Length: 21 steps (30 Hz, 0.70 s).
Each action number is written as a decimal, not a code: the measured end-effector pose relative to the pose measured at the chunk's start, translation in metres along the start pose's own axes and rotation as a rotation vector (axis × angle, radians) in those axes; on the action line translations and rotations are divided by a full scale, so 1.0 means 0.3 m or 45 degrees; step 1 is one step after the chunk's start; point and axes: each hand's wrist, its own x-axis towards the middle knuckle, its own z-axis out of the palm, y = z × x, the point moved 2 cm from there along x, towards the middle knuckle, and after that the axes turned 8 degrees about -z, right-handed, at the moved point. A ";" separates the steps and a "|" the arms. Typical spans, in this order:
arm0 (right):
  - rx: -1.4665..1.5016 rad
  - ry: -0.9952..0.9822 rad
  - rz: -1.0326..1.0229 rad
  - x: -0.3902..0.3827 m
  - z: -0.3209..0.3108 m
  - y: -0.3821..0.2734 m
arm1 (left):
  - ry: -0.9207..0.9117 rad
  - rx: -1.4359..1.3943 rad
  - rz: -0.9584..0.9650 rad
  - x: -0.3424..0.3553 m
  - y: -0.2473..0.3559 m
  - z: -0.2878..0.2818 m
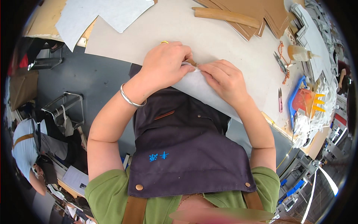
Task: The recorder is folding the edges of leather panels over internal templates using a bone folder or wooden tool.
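Note:
Both hands meet at the near edge of the table, over a pale white-backed sheet (197,85) that hangs toward my apron. My left hand (164,67), with a ring and a silver bracelet, is closed with its thumb and fingers pinching the sheet's upper edge. Close beside it, the fingertips of my right hand (225,79) press together on the same edge. A small brown patch (191,62) shows between the hands, and the edge there looks folded or turned over. My fingers hide the exact grip.
Brown flat pieces (274,16) and a wooden strip (226,17) lie at the far right. Scissors (279,61), a glue bottle (299,53), pink snips (280,100) and a blue tray (293,98) line the right side. Stools (69,108) and another person (26,143) are at left.

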 end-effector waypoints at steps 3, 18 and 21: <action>-0.024 -0.061 -0.020 0.016 -0.015 -0.003 | 0.011 -0.030 -0.016 0.000 -0.002 0.001; -0.085 0.019 0.224 0.025 -0.038 0.064 | 0.050 -0.080 -0.034 -0.001 -0.001 0.010; 0.065 0.060 0.528 -0.011 -0.080 0.031 | 0.035 -0.114 -0.056 0.018 0.002 0.020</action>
